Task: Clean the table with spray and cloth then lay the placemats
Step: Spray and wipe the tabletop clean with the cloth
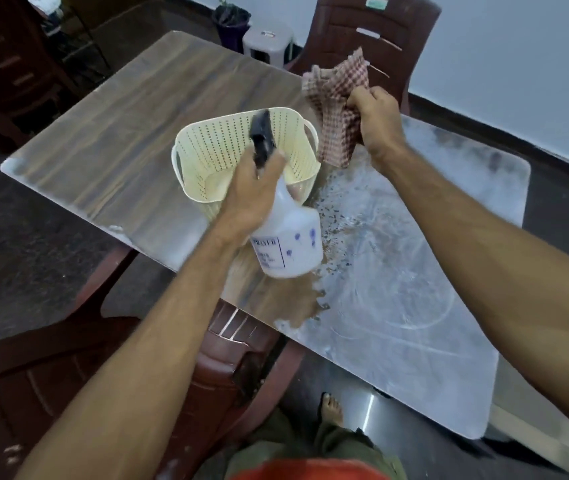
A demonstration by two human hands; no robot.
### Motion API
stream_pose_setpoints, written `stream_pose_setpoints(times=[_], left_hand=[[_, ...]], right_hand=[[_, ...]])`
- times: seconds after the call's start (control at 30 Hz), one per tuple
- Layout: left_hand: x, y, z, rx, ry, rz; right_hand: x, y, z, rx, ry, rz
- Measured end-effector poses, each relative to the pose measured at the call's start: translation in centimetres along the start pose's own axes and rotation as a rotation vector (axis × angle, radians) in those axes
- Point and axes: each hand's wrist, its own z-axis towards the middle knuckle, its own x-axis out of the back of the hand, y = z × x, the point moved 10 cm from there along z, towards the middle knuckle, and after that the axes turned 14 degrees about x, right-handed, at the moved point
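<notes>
Cloth (336, 109), soft and limp, hung bunched in the right hand (376, 123) at one o'clock above the desk (120, 133); best gripped by a gathered fold. Left hand (255, 195) clasped the light, slick bottle (290, 237) at its neck, centre.

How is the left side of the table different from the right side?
The left half of the table shows bare brown wood grain, while the right half is covered with a whitish film marked by swirls. The cream basket stands on the left half; nothing stands on the right half. The edge between them is ragged and speckled. Both are parts of one flat tabletop.
</notes>
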Motion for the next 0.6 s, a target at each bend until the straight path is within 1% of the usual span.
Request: stream_pose_setpoints(times=[0.07,0.13,0.3,0.4,0.5,0.6], left_hand=[[-3.0,-3.6,-1.9,0.101,-0.104,-0.025],[-5.3,-6.7,-3.6,0.156,-0.107,0.004],[-8.4,-11.9,-5.2,0.18,0.058,0.116],[-9.3,-13.3,-6.1,0.233,0.123,0.134],[-9.0,-14.2,-6.8,0.267,0.23,0.228],[-9.0,-15.1,-7.7,0.318,0.282,0.257]], right_hand=[[2.9,1.2,-1.3,-0.025,0.023,-0.008],[5.6,2.5,-2.6,-0.052,0.029,-0.017],[11.4,5.9,-6.0,-0.151,0.04,-0.031],[13.7,7.4,-7.4,-0.189,0.035,-0.002],[15.4,8.8,-7.9,-0.204,0.023,0.014],[16.7,10.1,-8.1,-0.209,-0.003,0.01]])
